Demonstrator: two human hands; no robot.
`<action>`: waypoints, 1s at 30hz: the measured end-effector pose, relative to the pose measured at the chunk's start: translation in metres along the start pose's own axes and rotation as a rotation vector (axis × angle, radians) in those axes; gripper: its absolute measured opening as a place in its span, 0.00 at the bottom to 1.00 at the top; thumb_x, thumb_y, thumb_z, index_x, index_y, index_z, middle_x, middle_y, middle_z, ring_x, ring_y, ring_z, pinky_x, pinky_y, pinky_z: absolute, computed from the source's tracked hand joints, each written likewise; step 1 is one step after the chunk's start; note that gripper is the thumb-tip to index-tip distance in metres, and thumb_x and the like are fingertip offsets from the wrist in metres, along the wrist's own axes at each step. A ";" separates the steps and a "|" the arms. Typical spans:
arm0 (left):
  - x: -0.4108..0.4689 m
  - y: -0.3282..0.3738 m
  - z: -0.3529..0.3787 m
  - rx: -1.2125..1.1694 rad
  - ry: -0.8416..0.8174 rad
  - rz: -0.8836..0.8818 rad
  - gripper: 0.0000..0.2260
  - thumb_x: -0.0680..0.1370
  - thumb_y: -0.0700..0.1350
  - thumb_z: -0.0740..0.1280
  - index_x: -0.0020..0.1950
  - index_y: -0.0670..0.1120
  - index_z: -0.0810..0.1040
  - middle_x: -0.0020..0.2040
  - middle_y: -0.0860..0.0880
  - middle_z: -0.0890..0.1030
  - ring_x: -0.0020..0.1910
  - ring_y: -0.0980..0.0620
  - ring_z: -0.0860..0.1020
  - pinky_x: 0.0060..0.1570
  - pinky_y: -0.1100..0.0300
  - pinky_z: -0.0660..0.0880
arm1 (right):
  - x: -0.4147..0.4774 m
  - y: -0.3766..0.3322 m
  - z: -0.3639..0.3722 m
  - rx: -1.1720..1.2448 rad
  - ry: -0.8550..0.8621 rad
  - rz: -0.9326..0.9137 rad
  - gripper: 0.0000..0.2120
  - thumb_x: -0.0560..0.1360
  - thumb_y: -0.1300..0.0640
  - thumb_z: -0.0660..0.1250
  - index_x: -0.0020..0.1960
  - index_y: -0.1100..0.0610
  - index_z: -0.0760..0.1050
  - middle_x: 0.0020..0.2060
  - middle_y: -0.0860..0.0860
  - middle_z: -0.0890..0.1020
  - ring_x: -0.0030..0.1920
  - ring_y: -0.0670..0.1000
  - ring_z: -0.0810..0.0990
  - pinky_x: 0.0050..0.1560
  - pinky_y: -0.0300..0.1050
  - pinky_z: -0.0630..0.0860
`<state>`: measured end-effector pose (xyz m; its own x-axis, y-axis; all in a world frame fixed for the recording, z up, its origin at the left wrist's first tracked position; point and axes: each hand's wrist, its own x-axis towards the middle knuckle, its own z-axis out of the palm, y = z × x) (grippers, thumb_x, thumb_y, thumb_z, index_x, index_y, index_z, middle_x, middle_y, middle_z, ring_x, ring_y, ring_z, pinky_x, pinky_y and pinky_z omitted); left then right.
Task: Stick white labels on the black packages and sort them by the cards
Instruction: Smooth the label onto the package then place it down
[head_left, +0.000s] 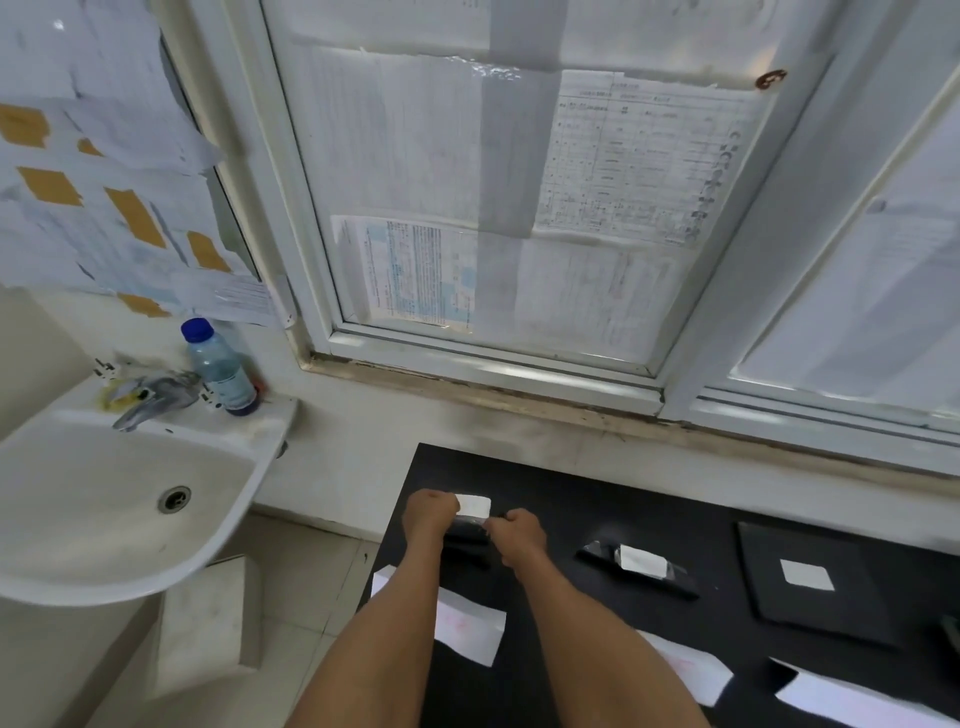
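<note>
1. The left hand (431, 512) pinched the far-left edge of the white label (475, 506). The right hand (519, 530) was curled at the label's near-right corner; whether it gripped label or package could not be determined.
2. The black package (467, 538) lay on the black table (571, 499), between and just below both hands.
3. Risk: the thin, flexible label could crease or seat skewed if one corner touched first — the adhesive would probably not allow correction.
4. Risk: the small, glossy, oblong package looked light and might slide under pressing.
5. Right of the right hand lay a labelled package (639, 564) in crinkled film. Below the wrists lay a flat matte card (467, 629).
</note>
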<state>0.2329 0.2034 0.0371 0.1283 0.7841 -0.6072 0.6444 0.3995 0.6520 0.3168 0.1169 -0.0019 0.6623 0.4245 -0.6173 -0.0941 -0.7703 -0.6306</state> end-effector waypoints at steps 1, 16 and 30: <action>-0.006 0.003 0.002 0.006 -0.002 0.017 0.03 0.75 0.40 0.65 0.42 0.42 0.73 0.40 0.46 0.74 0.43 0.49 0.74 0.49 0.55 0.74 | -0.003 0.001 -0.005 0.017 0.006 -0.009 0.19 0.73 0.52 0.67 0.62 0.58 0.72 0.51 0.54 0.78 0.51 0.54 0.79 0.53 0.50 0.80; -0.143 0.012 0.119 -0.017 -0.324 0.132 0.07 0.69 0.40 0.69 0.46 0.44 0.83 0.50 0.46 0.81 0.51 0.46 0.78 0.58 0.51 0.77 | -0.068 0.096 -0.173 0.089 0.184 -0.018 0.26 0.73 0.47 0.68 0.68 0.58 0.70 0.63 0.56 0.76 0.62 0.56 0.74 0.57 0.44 0.71; -0.272 -0.109 0.215 0.012 -0.249 0.000 0.13 0.70 0.38 0.71 0.53 0.38 0.81 0.56 0.41 0.82 0.55 0.42 0.80 0.58 0.52 0.77 | -0.126 0.280 -0.256 0.017 0.108 0.035 0.10 0.70 0.46 0.69 0.40 0.50 0.72 0.44 0.52 0.75 0.48 0.54 0.75 0.55 0.51 0.77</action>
<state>0.2904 -0.1554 0.0336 0.3086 0.6424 -0.7015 0.6533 0.3929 0.6472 0.3973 -0.2739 0.0198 0.7346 0.3427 -0.5855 -0.1310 -0.7751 -0.6181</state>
